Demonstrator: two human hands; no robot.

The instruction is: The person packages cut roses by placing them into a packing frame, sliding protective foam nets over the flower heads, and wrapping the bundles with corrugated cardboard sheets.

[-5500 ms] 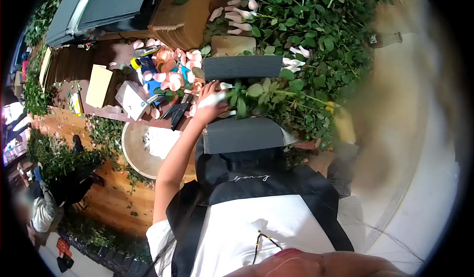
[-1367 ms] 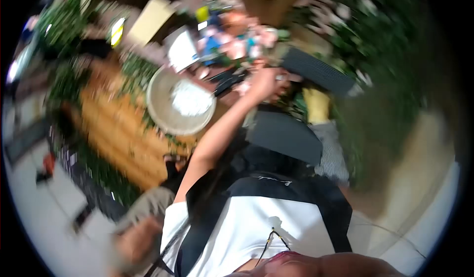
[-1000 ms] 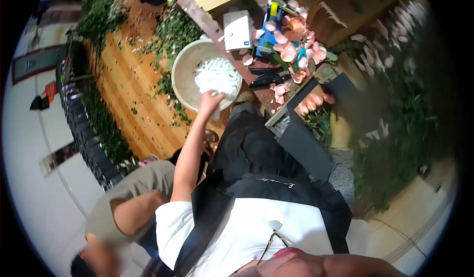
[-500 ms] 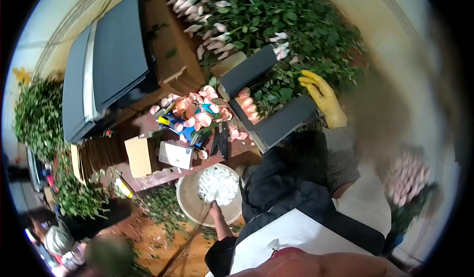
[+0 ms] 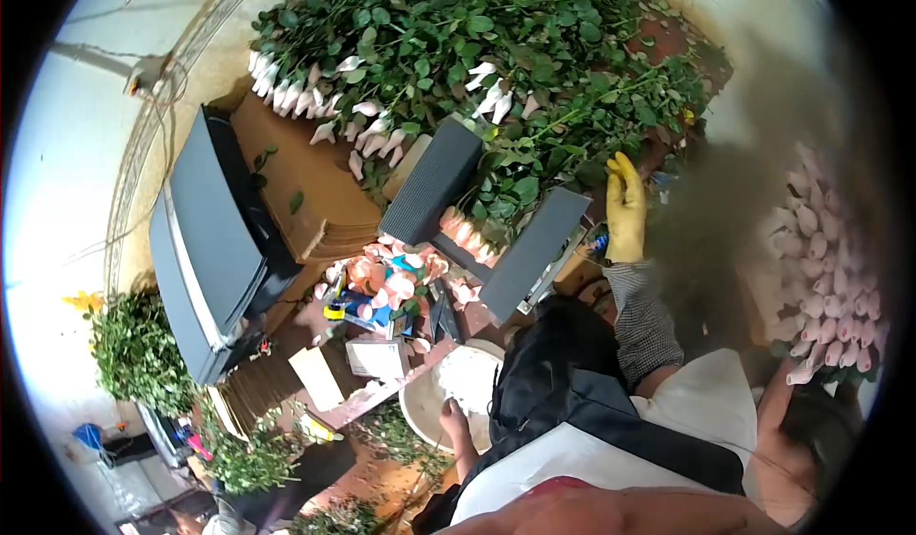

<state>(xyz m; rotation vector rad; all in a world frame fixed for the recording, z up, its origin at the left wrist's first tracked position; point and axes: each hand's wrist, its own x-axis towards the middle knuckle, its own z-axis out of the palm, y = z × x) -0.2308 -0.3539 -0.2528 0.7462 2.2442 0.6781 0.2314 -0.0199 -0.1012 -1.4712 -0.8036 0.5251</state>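
Note:
My right hand (image 5: pixel 626 213), in a yellow glove with a checkered sleeve behind it, is raised with its fingers stretched and apart, holding nothing. It is beside the rose stems and leaves (image 5: pixel 534 168) and right of a holder with two dark ribbed side walls (image 5: pixel 536 254). Peach rose heads (image 5: pixel 468 235) lie between those walls. Bare, my left hand (image 5: pixel 456 423) hangs over a pale bucket (image 5: pixel 416 411) containing white material (image 5: pixel 468 378). Its fingers are too small and unclear to show whether they grip anything.
Loose petals (image 5: pixel 391 282), a black-handled tool (image 5: pixel 444 314) and a small white box (image 5: pixel 377 357) lie on the table. Cardboard sheets (image 5: pixel 296 177) stand at left beside dark panels (image 5: pixel 205 220). At right, another person's arm (image 5: pixel 775 406) is by a pink rose bunch (image 5: pixel 830 287).
The view has shifted, so the table things appear lower. The pink rose bunch at right appears higher and larger, with an arm beneath it. My gloved hand still has its fingers apart.

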